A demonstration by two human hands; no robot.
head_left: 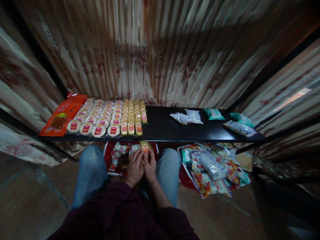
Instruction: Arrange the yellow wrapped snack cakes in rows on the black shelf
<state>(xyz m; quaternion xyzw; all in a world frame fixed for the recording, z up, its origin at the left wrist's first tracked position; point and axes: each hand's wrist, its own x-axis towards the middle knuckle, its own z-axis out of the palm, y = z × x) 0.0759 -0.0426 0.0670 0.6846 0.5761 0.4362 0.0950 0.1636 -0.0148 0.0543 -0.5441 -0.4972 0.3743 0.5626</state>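
Observation:
Between my two hands is a small wrapped yellow snack cake (145,147) with a red and white label, held upright just below the shelf's front edge. My left hand (135,166) grips it from the left and my right hand (150,166) from the right, fingers closed on it. Both hands are over a red basket (106,156) with several wrapped snacks inside. On the black shelf (160,125), rows of the same yellow cakes (131,127) stand beside rows of round white wrapped cakes (100,129).
An orange snack bag (62,115) lies at the shelf's left end. Several silver and green bags (213,114) lie on its right part. A second red basket (186,180), heaped with snack bags (212,166), stands right of my knee. Striped curtains (160,50) hang behind.

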